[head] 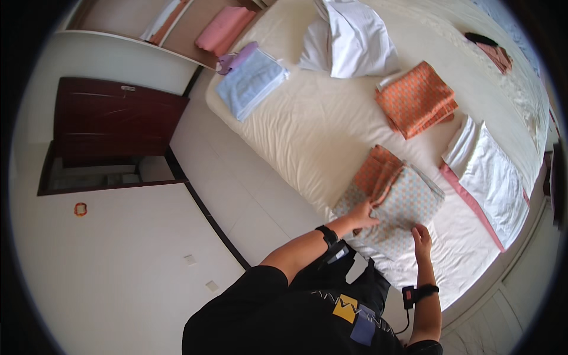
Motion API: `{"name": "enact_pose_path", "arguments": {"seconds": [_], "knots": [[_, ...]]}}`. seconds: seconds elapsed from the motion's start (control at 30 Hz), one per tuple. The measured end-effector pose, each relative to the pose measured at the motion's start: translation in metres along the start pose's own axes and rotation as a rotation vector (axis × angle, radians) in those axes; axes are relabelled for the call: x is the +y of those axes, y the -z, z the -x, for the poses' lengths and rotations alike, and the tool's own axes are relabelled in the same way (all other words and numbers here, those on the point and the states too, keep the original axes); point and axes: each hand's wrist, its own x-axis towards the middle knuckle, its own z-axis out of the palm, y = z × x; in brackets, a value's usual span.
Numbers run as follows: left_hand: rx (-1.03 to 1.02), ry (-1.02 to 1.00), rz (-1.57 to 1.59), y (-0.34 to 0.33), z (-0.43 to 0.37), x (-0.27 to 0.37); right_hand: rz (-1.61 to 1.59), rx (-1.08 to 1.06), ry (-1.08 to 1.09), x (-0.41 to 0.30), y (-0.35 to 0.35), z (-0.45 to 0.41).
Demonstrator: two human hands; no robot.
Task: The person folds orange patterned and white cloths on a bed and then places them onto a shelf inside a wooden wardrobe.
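Observation:
A partly folded patterned cloth [401, 199], grey with small orange and blue marks on one face and orange on the other, lies on the near part of the bed. My left hand [364, 214] grips it at the left, by the layered orange fold. At its near right side, my right hand [422, 238] holds the edge between thumb and curled fingers. Beyond it rests an orange patterned cloth [415, 100], folded into a thick square. White folded fabric with a pink band [488, 186] lies to the right.
Under these cloths spreads a bed with a cream sheet [297, 146]. A light-blue folded towel [250, 84], a purple item [237, 58] and a rumpled white cloth [355, 40] lie farther back. Open shelving [182, 55] holds a pink bundle [225, 29]. A dark-red door [115, 120] stands left.

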Motion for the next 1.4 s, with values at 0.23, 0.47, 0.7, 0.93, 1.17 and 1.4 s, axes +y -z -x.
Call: {"name": "enact_pose_path", "arguments": {"seconds": [0.23, 0.47, 0.7, 0.93, 1.17, 1.4], "knots": [[-0.3, -0.189, 0.073, -0.047, 0.027, 0.098, -0.427, -0.197, -0.108, -0.123, 0.018, 0.036], [-0.772, -0.545, -0.058, -0.113, 0.012, 0.137, 0.232, 0.271, -0.306, -0.091, 0.133, 0.073], [0.212, -0.185, -0.333, -0.026, -0.039, -0.019, 0.409, 0.679, -0.901, 0.201, 0.285, 0.185], [-0.076, 0.412, -0.012, 0.067, -0.015, -0.071, -0.021, 0.541, -0.785, 0.163, 0.165, 0.127], [0.138, 0.409, -0.005, 0.029, -0.004, -0.03, -0.042, 0.434, -0.786, 0.13, 0.176, 0.119], [-0.06, 0.444, 0.24, 0.05, 0.02, 0.048, -0.337, 0.214, -0.728, 0.05, 0.212, 0.146]]}}
